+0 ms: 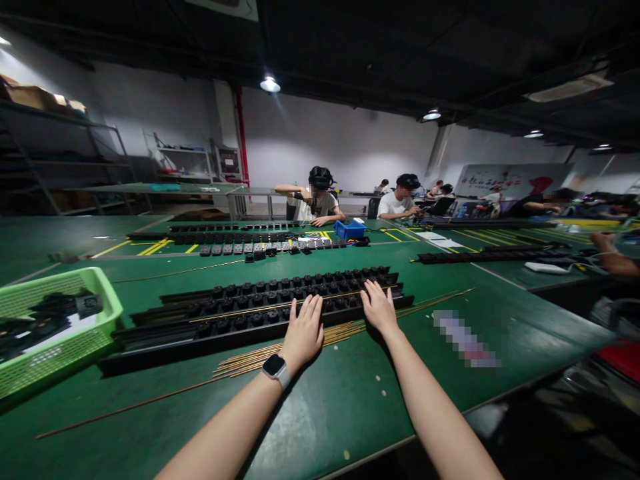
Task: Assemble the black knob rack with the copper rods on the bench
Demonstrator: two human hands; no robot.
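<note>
While the left hand [304,328] and right hand [379,308] lie palm-down over the black rails [210,341], a thin rod [250,311] lies along them. Whether either hand grips it, I cannot tell.

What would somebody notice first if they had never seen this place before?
Probably the bright green basket at the left edge, with black parts inside. Next, perhaps, the left hand and right hand in the middle, reaching over long black rails, with a watch on the left wrist. Thin golden rods lie bunched on the green table, on the near side of the rails.
</note>
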